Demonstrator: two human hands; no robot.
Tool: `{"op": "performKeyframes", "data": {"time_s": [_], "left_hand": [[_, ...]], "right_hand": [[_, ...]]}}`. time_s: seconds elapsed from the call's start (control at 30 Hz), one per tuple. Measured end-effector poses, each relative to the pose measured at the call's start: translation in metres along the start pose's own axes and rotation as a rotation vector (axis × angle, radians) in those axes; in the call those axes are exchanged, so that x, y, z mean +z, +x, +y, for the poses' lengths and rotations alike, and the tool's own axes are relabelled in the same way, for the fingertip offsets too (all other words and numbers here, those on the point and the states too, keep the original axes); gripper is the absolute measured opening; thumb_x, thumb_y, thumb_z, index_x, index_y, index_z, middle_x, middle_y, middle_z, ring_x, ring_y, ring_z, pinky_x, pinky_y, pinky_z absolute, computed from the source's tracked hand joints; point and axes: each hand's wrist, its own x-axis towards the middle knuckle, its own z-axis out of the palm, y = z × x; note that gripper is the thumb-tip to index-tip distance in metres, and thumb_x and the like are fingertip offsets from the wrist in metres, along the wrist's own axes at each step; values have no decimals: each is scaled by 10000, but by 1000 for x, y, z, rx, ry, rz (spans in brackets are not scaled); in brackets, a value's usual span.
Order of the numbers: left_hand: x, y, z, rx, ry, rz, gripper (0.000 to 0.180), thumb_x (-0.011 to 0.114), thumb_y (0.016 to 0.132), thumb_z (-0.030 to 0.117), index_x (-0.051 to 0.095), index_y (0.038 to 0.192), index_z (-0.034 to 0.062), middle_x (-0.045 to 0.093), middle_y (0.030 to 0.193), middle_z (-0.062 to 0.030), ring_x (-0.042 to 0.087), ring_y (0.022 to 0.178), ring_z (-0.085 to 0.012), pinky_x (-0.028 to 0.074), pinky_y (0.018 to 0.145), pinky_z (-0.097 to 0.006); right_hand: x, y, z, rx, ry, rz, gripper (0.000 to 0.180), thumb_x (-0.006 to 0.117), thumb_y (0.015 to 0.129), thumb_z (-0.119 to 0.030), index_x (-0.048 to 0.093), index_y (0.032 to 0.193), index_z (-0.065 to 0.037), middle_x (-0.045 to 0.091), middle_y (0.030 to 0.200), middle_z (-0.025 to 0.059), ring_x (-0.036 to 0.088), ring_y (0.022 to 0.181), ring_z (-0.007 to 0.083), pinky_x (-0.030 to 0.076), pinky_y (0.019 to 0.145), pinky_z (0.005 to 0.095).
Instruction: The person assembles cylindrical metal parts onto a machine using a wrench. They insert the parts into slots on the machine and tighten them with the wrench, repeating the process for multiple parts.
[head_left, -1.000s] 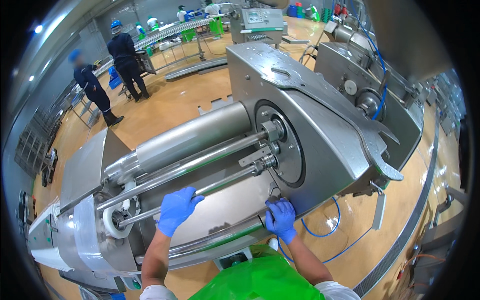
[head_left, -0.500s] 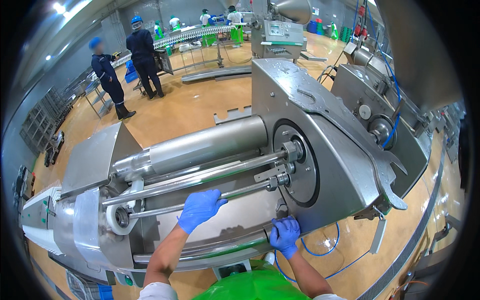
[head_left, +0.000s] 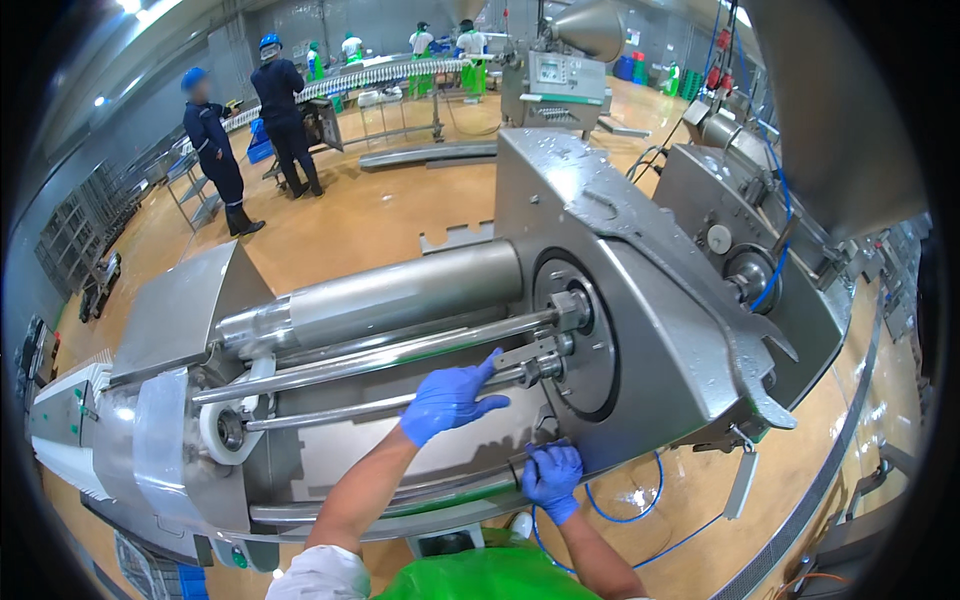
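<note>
1. We stand over a stainless steel machine (head_left: 640, 330) with its long parts lying open. Our left hand (head_left: 450, 398), blue-gloved, rests on the lower steel rod (head_left: 380, 408); the fingers are spread apart and laid over it, not clamped round it.
2. Our right hand (head_left: 551, 478), also gloved, is lower, just under the round flange (head_left: 578, 345). Its fingers are curled together on a small dark fitting (head_left: 528, 462) at the machine's lower edge; we cannot tell whether they grip it tight.
3. The rod runs from the white collar (head_left: 225, 430) on the left to the nut cluster (head_left: 545, 368) at the flange. A thicker upper rod (head_left: 390, 352) and a wide steel cylinder (head_left: 390, 295) lie above it.
4. Judgement: the rod looks wet and slick, so we do best to close the left fingers fully round it before loading it, and keep it level with the flange bore.
5. Judgement: we keep the right fingers clear of the gap under the flange, a likely pinch point.
6. Two people in dark overalls (head_left: 245, 130) stand well apart, across the wet orange floor (head_left: 380, 210); a blue hose (head_left: 640, 505) lies near our feet.
</note>
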Motion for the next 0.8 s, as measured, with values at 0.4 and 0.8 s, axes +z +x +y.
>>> {"op": "performKeyframes", "data": {"time_s": [0.4,0.8], "left_hand": [[43,35,17,236,104,288,441,726,786,280,561,1120,43,610,892,-182,616,810,-383,514,714,-467],[44,53,4,21,-211,48,438,446,979,481,617,1184,134,666,932,-222,643,846,-393,518,698,-484]], "right_hand": [[-2,5,-3,-1,69,34,153,634,733,-192,670,875,-147,575,801,56,556,803,271,453,799,418],[-7,7,-4,-4,44,23,131,641,727,-182,676,849,-149,598,817,44,563,803,256,453,833,415]]}}
